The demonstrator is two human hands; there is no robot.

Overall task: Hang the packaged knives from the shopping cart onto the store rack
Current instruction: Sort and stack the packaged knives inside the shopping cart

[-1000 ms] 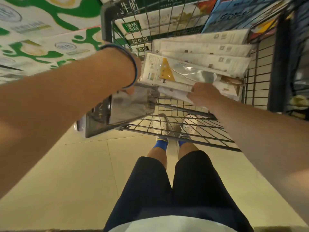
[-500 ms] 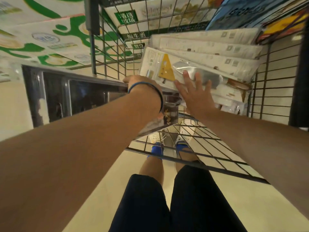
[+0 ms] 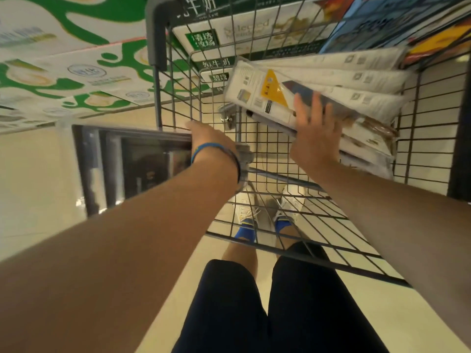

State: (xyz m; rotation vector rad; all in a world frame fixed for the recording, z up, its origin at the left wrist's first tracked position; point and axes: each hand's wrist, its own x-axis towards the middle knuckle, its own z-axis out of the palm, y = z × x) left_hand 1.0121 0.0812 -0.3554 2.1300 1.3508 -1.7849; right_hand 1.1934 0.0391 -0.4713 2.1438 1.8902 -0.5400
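**Hand and Package Positions at the Shopping Cart**

The right hand (image 3: 314, 133) lies flat on the uppermost packaged knife (image 3: 257, 93). Its fingers (image 3: 300, 108) are straight and spread, covering part of the dark blade (image 3: 304, 90) behind the clear film. The thumb cannot be told apart from the fingers, so any hold beneath the package is unconfirmed.

This package bears a yellow triangular label and tops a fanned stack of packaged knives (image 3: 364, 77). The stack extends beyond and to the right of the right hand, inside the shopping cart (image 3: 156, 39). The lower packages are overlapped, with only their white edges and some brown handle ends showing. Their printing is too small to read.

The left hand (image 3: 212, 140), with a blue wristband (image 3: 204, 149) on its wrist, grips the upper corner of a dark glossy panel (image 3: 142, 166). The panel extends to the left of this hand. Its fingertips are hidden behind the hand, and motion blur conceals what the panel holds.

The two hands are apart, with cart mesh between them. White shoes (image 3: 290, 200) show through the mesh below the hands. Green-and-white cartons (image 3: 84, 72) lie beyond the left hand, cut off by the frame edge
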